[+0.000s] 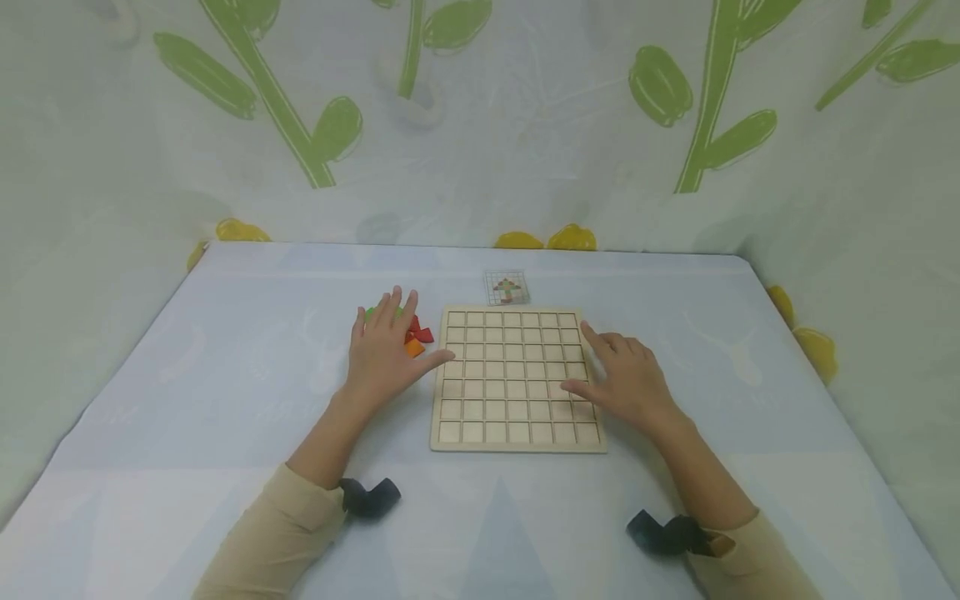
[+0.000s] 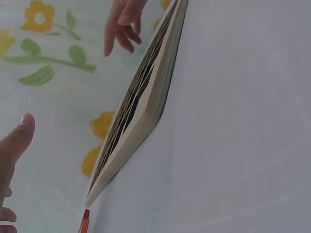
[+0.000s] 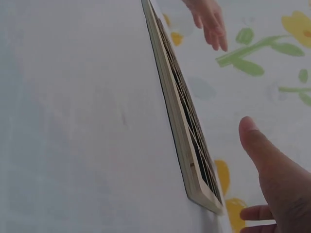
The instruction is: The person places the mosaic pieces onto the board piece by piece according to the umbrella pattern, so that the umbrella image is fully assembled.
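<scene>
A square wooden grid board [image 1: 517, 447] lies flat in the middle of the table. My left hand [image 1: 381, 354] is spread over a small heap of coloured pieces at the board's left, its thumb reaching toward the left rim. Red pieces [image 1: 424, 335], an orange piece [image 1: 414, 348] and a green piece [image 1: 370, 313] show around its fingers; the rest of the heap is hidden. Over the board's right edge hovers my right hand [image 1: 633, 383], fingers extended and nothing in it. In the right wrist view its thumb [image 3: 262, 150] stands apart from the board.
Behind the board lies a small pattern card [image 1: 507, 287] with a gridded picture on it. A pale patterned cloth covers the table [image 1: 495, 533]. A fabric wall with green leaf prints [image 1: 660, 86] rises at the back. Dark bands [image 1: 369, 497] sit at both sleeves.
</scene>
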Motion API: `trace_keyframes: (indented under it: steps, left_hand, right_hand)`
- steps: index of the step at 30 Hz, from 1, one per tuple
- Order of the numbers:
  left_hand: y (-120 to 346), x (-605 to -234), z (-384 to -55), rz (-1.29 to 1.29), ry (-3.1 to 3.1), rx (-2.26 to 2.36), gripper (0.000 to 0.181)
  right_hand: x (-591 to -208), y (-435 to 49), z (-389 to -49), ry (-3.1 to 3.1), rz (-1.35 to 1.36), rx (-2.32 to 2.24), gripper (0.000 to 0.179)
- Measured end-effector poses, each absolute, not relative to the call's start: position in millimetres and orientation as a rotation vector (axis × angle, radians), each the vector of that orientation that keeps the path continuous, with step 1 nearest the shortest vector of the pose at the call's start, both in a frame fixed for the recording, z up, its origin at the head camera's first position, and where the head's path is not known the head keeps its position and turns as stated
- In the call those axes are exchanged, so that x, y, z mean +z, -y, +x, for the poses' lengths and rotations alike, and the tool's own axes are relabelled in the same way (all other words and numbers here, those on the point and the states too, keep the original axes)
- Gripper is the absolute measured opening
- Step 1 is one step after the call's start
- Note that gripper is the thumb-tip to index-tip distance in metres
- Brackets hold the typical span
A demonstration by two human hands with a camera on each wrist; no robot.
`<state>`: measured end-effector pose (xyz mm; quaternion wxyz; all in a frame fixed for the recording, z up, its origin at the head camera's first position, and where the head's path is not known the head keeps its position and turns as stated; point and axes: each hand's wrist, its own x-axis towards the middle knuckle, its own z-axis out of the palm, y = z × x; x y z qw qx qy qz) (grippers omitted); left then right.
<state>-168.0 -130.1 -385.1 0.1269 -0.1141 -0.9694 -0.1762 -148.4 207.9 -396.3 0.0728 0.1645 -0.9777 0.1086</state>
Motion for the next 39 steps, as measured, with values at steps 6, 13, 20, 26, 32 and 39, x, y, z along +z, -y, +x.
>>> trace_keyframes:
  steps: [6, 13, 20, 26, 32, 39]
  left_hand:
    - [136.2, -392.2, -178.2, -0.315, 2.749, -0.587, 0.090]
    - [144.4, -401.5, -187.2, -0.210, 2.732, -0.823, 0.082]
    - [146.9, -407.2, -195.0, -0.131, 2.749, -0.946, 0.066]
    - [149.5, -409.9, -205.8, -0.061, 2.796, -0.943, 0.057]
    - [151.4, -413.2, -215.6, -0.049, 2.813, -0.892, 0.052]
    - [151.9, -419.2, -225.0, -0.020, 2.893, -0.820, 0.045]
  right_hand:
    - [-403.6, -217.0, -153.9, 2.909, 0.495, 0.372, 0.087]
    - [-415.7, -222.0, -160.6, 2.921, 0.554, 0.535, 0.078]
    - [-425.5, -227.9, -163.1, 2.883, 0.638, 0.646, 0.073]
    - [-430.5, -232.9, -163.3, 2.802, 0.702, 0.708, 0.066]
    - [-433.7, -237.1, -164.3, 2.766, 0.744, 0.723, 0.068]
    - [-433.8, -240.4, -166.2, 2.740, 0.789, 0.766, 0.070]
